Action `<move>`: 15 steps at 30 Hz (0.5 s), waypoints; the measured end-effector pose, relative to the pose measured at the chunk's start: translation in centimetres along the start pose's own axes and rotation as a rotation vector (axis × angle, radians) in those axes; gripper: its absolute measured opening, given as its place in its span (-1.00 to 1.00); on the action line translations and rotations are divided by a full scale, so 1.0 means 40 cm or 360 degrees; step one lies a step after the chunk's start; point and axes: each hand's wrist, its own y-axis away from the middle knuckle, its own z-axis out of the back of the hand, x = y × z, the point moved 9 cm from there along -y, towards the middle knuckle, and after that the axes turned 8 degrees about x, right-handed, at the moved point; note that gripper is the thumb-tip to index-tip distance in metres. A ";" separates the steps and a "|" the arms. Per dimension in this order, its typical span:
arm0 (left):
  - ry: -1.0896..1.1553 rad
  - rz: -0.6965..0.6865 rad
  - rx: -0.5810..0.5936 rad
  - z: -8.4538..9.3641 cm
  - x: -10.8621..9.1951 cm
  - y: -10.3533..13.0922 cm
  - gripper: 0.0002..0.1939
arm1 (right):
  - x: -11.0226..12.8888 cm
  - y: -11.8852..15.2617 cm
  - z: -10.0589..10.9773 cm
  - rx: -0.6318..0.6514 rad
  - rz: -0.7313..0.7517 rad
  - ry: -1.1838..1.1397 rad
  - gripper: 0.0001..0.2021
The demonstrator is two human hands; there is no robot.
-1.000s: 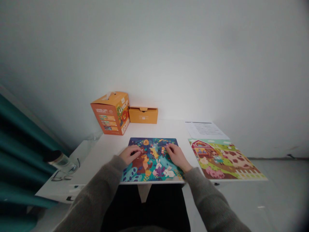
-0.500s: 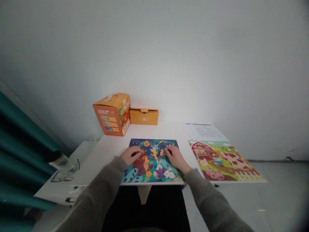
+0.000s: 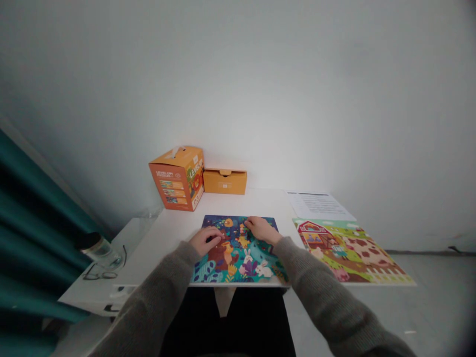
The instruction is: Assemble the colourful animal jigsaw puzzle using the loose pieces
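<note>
A colourful forest puzzle (image 3: 230, 270) with rabbits and other animals lies on the white table right in front of me. My left hand (image 3: 207, 240) rests on its left part, thumb and fingers apart, holding nothing that I can see. Near the top middle of the picture, the fingers of my right hand (image 3: 260, 229) are pinched on a small puzzle piece (image 3: 242, 229) with an orange figure. The piece lies over or against the picture; whether it sits flush I cannot tell.
An orange puzzle box (image 3: 176, 181) and a lower yellow box (image 3: 225, 182) stand at the back left. To the right lie a farm puzzle (image 3: 349, 253) and a printed sheet (image 3: 318, 204). A bottle (image 3: 100, 250) and glasses (image 3: 100, 274) are on a side cabinet (image 3: 80, 292).
My right hand has moved up and to the left across the forest puzzle, with the small piece shifting along. My left hand has stayed in about the same place on the puzzle.
</note>
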 end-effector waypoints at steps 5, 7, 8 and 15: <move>-0.0089 -0.0019 0.0045 -0.005 -0.014 -0.004 -0.70 | 0.003 -0.024 -0.007 -0.0047 -0.0055 0.0108 -0.71; -0.0167 -0.0028 0.0100 -0.010 -0.026 -0.011 -0.71 | -0.001 -0.020 0.001 -0.0086 -0.0078 0.0128 -0.72; -0.0216 -0.0037 0.0116 -0.010 -0.034 -0.017 -0.72 | -0.003 -0.016 0.007 -0.0109 -0.0085 0.0130 -0.72; -0.0675 -0.0220 0.0175 -0.031 -0.112 -0.108 -0.79 | 0.012 0.040 0.035 -0.0165 0.0223 0.0077 -0.83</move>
